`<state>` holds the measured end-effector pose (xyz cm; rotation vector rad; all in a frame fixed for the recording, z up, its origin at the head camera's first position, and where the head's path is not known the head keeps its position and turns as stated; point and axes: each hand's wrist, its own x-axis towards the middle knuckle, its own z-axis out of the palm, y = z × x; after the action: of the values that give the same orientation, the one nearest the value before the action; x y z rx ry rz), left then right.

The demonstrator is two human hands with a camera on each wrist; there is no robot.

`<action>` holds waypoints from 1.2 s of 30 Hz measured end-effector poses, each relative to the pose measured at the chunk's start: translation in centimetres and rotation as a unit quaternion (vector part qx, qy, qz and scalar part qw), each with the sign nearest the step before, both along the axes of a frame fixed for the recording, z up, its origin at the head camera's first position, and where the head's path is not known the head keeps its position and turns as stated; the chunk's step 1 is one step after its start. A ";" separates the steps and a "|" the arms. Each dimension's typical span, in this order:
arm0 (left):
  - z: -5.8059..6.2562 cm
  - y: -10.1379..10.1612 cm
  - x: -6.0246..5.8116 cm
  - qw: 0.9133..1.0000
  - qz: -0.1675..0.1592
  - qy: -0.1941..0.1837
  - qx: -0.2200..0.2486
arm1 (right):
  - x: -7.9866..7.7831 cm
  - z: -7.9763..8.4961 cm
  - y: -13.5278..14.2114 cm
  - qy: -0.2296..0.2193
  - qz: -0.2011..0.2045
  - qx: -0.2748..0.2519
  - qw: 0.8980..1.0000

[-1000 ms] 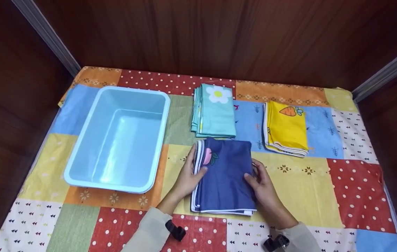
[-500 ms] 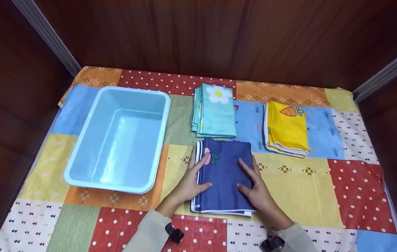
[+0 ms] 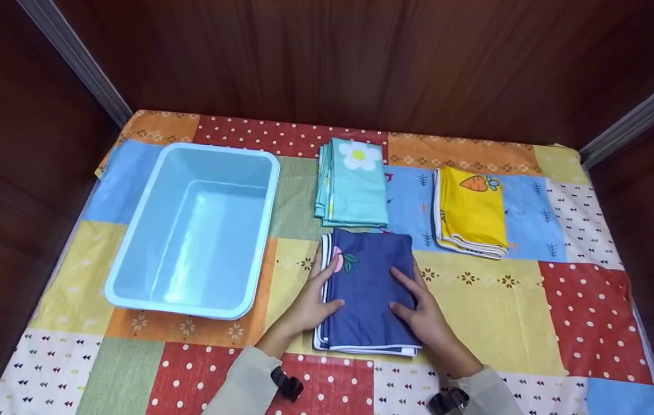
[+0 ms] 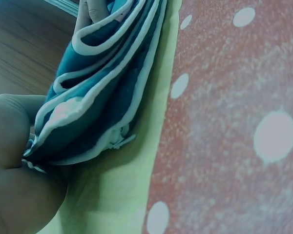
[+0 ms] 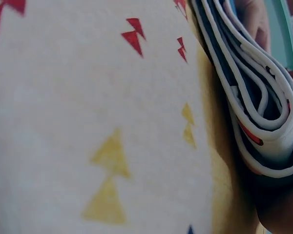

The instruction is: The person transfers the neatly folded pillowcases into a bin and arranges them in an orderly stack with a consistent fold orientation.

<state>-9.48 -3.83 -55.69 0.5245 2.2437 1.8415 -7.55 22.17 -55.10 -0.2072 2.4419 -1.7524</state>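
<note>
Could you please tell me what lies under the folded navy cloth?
Beside the white-edged folded navy cloth, the multicoloured patchwork tablecloth shows; what lies directly beneath is covered, so unseen.

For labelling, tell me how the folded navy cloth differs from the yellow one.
The navy cloth bears a pink, leafy print; the yellow cloth an orange carrot. Left hand and right hand touch the navy cloth; neither touches the yellow cloth. The navy cloth looks larger than the yellow cloth. Both are folded, with white edging.

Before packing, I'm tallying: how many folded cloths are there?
3: navy fruit-print cloth nearest, teal flower-print cloth beyond it, yellow carrot-print cloth at right. More may be hidden.
</note>
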 end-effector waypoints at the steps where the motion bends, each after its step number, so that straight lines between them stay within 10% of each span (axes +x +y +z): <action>1: 0.0 0.0 0.0 1.000 0.000 0.000 0.001 | 0.0 0.0 0.0 -0.002 0.000 -0.002 1.000; 36: 2.4 -0.4 -0.3 1.000 -0.015 0.013 0.015 | 0.0 2.5 -0.1 0.003 -0.008 -0.006 1.000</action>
<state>-9.83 -4.20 -53.26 0.5861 2.2157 1.8667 -7.58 22.03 -52.58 -0.1958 2.4446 -1.7749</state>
